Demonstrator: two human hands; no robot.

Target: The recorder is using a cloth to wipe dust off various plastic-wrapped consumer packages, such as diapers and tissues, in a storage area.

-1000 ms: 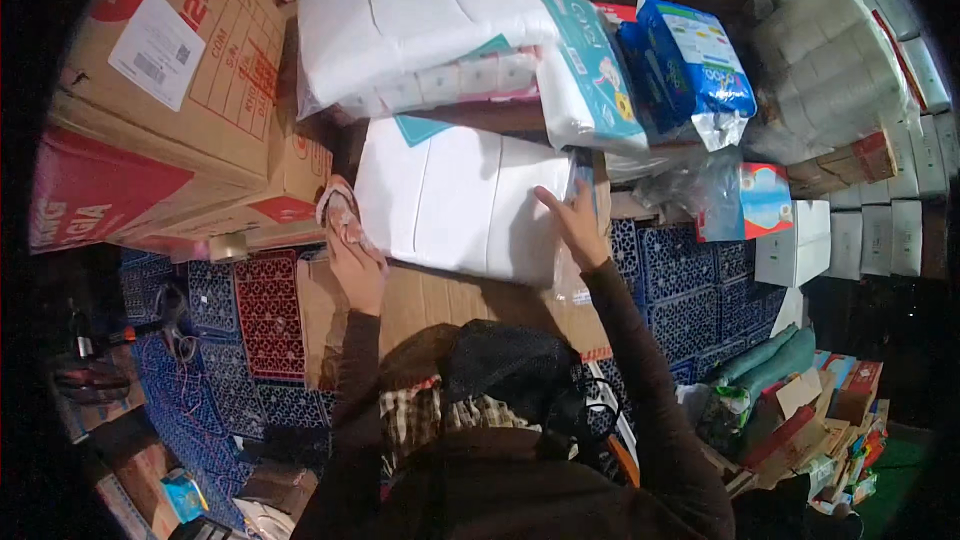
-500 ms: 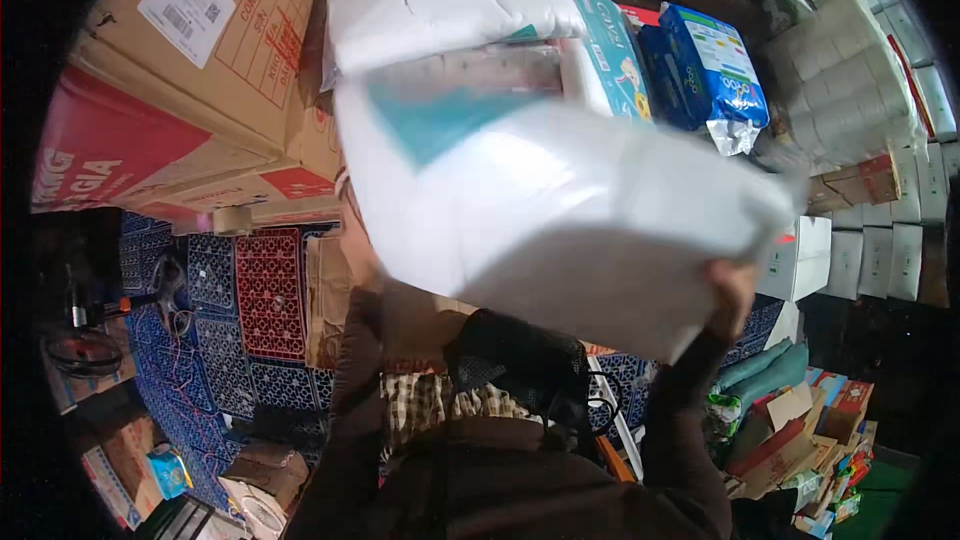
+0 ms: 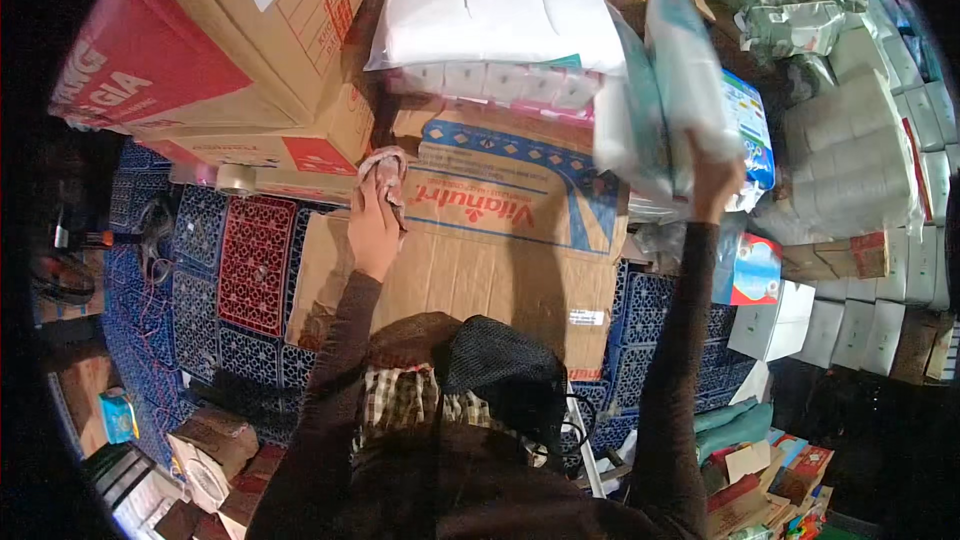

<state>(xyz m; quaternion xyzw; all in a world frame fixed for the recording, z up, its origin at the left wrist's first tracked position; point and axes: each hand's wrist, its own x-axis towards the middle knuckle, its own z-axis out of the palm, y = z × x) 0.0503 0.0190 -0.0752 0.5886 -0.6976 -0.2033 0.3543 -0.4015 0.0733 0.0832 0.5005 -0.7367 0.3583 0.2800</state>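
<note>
A crumpled pinkish cloth (image 3: 390, 168) is held under the fingers of my left hand (image 3: 373, 235), at the left edge of a large brown cardboard box (image 3: 490, 285) with blue and red printing. My right hand (image 3: 716, 172) grips the lower part of a white-and-teal plastic package (image 3: 680, 55), blurred by motion and standing on end. Beside it, another white-and-teal package (image 3: 622, 135) leans at the box's far right. Behind the box, a large white soft pack (image 3: 495, 10) rests on a row of pink-and-white packs (image 3: 500, 85).
Tall cardboard cartons (image 3: 240, 50) stand at the left, with a tape roll (image 3: 236, 180) at their base. Blue and red plastic floor grids (image 3: 255, 265) lie below. A blue package (image 3: 750, 130), wrapped white rolls (image 3: 835, 145) and white boxes (image 3: 775, 325) crowd the right.
The large white-and-teal pack held between both hands has moved off the cardboard box to the right, baring its top. My left hand has let go of it and now rests with the cloth.
</note>
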